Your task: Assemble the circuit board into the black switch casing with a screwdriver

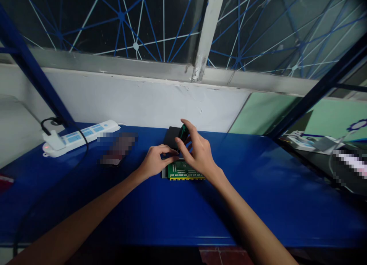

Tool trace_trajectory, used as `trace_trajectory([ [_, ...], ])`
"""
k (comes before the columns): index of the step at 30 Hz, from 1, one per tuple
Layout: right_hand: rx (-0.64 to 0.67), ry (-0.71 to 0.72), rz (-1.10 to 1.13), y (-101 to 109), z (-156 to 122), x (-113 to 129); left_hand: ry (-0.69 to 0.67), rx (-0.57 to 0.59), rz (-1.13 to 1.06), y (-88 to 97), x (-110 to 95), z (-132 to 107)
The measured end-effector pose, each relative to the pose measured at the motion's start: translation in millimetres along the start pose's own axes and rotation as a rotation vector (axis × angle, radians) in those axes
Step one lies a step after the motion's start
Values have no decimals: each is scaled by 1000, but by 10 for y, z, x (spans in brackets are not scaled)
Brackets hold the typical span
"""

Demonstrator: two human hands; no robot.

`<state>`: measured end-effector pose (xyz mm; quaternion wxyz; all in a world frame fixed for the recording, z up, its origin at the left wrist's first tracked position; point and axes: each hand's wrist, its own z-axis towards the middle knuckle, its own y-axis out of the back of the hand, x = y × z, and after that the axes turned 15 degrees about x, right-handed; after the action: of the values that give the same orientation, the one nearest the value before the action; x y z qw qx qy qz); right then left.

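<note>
A green circuit board (183, 169) with a yellow strip along its front edge lies on the blue table. My right hand (199, 148) is closed around the dark green and black handle of a screwdriver (183, 132), held tilted over the board's back edge. Its thin shaft points down toward the fingertips of my left hand (156, 160). Those fingers are pinched together at the lower end of the shaft, just above the board's back left part. What they hold, if anything, is too small to make out. My right hand covers the board's right back part.
Behind the board is a dark flat box (170, 137). A white power strip (83, 137) with a plugged-in adapter and black cable lies at the left, near a blurred-out object (118, 148). Blue frame posts rise on both sides; papers (323, 143) lie at the right.
</note>
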<state>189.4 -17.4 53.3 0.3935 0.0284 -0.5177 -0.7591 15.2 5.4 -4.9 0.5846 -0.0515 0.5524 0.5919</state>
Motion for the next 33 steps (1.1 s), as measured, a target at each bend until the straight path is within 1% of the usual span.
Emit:
trace_trajectory([
  [4, 4, 9, -11, -1, 4, 5, -7, -6, -16, 1, 5, 4],
  [14, 6, 20, 24, -8, 0, -15, 17, 92, -47, 33, 1, 18],
  [16, 1, 19, 16, -5, 0, -12, 17, 88, -44, 29, 3, 15],
  [22, 0, 34, 9, -19, 1, -8, 39, 25, 8, 4, 24, -3],
  [27, -7, 39, 4, -31, 3, 0, 34, 35, -8, 0, 42, 3],
  [33, 2, 15, 0, -15, 2, 4, 25, 78, -11, 5, 3, 8],
])
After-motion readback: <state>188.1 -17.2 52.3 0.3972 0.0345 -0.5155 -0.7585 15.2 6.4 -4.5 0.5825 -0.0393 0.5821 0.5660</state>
